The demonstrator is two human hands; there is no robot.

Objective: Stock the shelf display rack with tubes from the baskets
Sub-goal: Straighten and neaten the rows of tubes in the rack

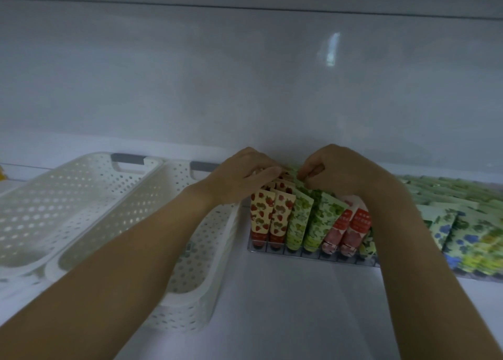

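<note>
My left hand (239,173) pinched the strawberry tubes (269,215), my right hand (337,169) the green tubes (304,220); a careless shove risked toppling both rows.

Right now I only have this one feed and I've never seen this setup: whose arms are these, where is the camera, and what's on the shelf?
There is no machine here. The picture comes from a camera worn on a person's head, looking forward and down, so the two bare arms are that person's own.

On the white shelf, two perforated white baskets sit on the left; no tubes show inside them. To their right is a display rack holding rows of upright tubes: strawberry-print tubes, green leaf-print tubes, red tubes, and blue-flower tubes at the far right.

The left hand rests on the tops of the strawberry row. The right hand pinches the top of a green tube with its fingers, apparently seating it.
</note>
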